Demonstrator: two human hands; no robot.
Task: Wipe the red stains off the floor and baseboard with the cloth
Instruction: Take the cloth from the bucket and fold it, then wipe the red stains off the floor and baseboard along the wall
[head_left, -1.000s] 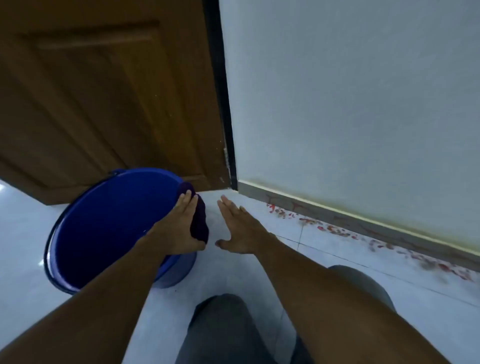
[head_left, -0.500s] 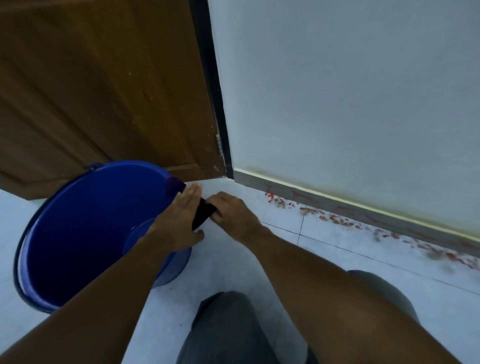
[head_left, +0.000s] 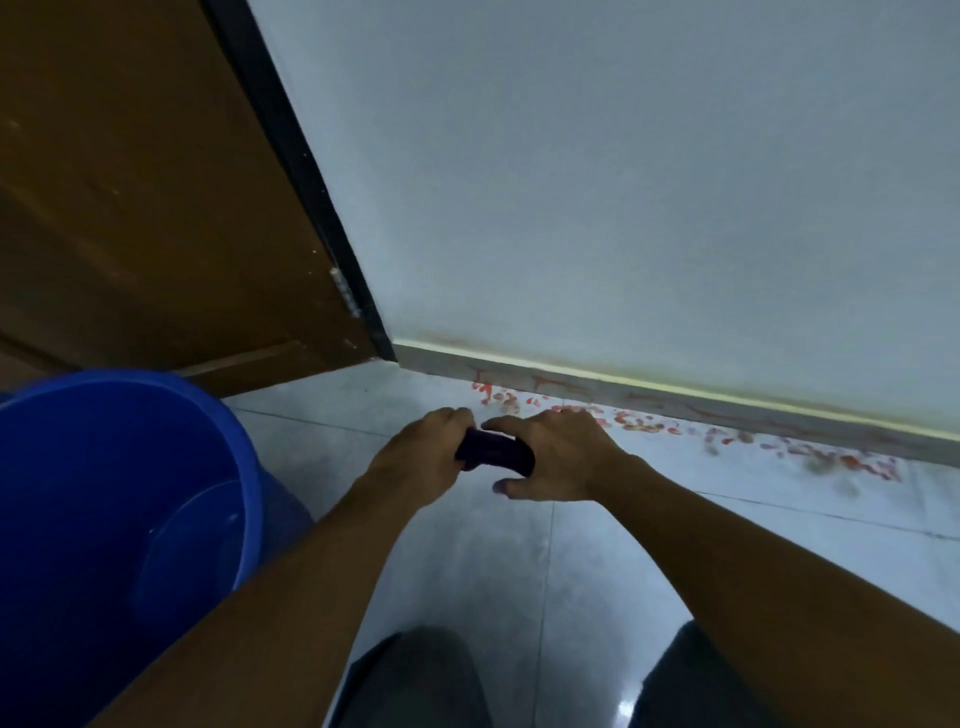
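A dark purple cloth (head_left: 493, 453) is bunched between both hands, low over the white tiled floor (head_left: 467, 561). My left hand (head_left: 423, 457) grips its left end with closed fingers. My right hand (head_left: 558, 454) lies over its right end, fingers spread and thumb below; most of the cloth is hidden under the hands. Red stains (head_left: 639, 423) are spattered in a band on the floor along the wall, just beyond my right hand and running off to the right. Thin red streaks mark the grey baseboard (head_left: 675, 400) above them.
A blue bucket (head_left: 130, 499) stands on the floor at the left, close to my left forearm. A brown wooden door (head_left: 156, 208) with a dark frame fills the upper left. A pale wall (head_left: 623, 182) rises behind. My knees show at the bottom edge.
Both hands have carried the cloth away from the bucket's rim to the right, toward the stains. My right hand, open a second ago, has taken hold of the cloth.
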